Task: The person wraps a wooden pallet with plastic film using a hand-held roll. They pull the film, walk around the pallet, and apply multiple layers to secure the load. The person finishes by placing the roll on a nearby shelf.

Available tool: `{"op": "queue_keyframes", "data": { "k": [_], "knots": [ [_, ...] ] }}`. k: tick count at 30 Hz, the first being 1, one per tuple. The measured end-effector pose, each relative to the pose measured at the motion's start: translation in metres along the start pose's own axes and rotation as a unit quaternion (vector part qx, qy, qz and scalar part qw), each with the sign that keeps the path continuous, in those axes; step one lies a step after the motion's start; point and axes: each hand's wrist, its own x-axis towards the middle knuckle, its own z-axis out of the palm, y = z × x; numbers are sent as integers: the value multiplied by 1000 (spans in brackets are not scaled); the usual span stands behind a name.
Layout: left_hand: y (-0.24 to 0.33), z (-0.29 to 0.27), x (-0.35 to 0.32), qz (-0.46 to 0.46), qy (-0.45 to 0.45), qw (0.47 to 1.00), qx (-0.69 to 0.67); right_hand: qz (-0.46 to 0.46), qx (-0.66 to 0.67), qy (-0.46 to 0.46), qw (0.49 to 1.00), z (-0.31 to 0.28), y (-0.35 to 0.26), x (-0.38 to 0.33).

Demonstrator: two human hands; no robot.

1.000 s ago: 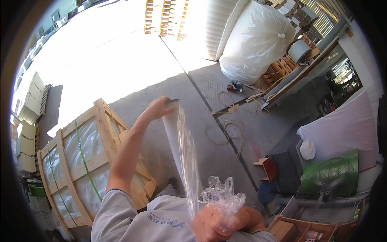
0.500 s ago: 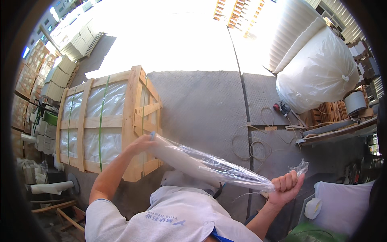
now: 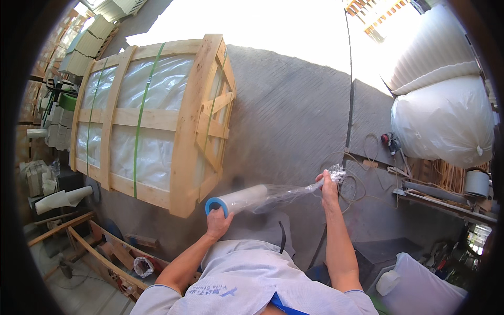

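Roll of clear stretch film (image 3: 237,199), seen from the head camera, held out in front of the chest, above the grey concrete floor (image 3: 294,105)

Long axis lying nearly level, running from lower left to upper right across the body, blue core end (image 3: 216,206) toward the left, loose film drawn off toward the right

Left hand (image 3: 218,223) just under and behind the blue core end, fingers curled up around it, gripping from below

Right hand (image 3: 328,185) well apart from the roll, up and to the right, fingers pressed together and pinching the bunched tail of film (image 3: 335,172)

Between the two hands, a stretched twist of film (image 3: 289,191), narrowing toward the right hand

Roll itself far nearer the left hand; right hand only on the free end

Wooden crate (image 3: 157,118) with plastic-wrapped load and green straps (image 3: 140,118) standing up and to the left of the roll, its near corner close beside the blue end in the picture, though whether touching cannot be told

Big white bag (image 3: 446,126) well off to the right, cables (image 3: 357,178) on the floor beyond the right hand
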Motion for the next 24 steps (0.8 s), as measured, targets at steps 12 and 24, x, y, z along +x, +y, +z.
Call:
{"op": "queue_keyframes", "data": {
  "k": [12,24],
  "knots": [
    [-107,153,27,-139,12,990,2,186,-112,-143,965,225,161,180],
    [-152,240,57,-178,-8,984,-2,165,-38,-282,944,435,352,268]
  ]
}}
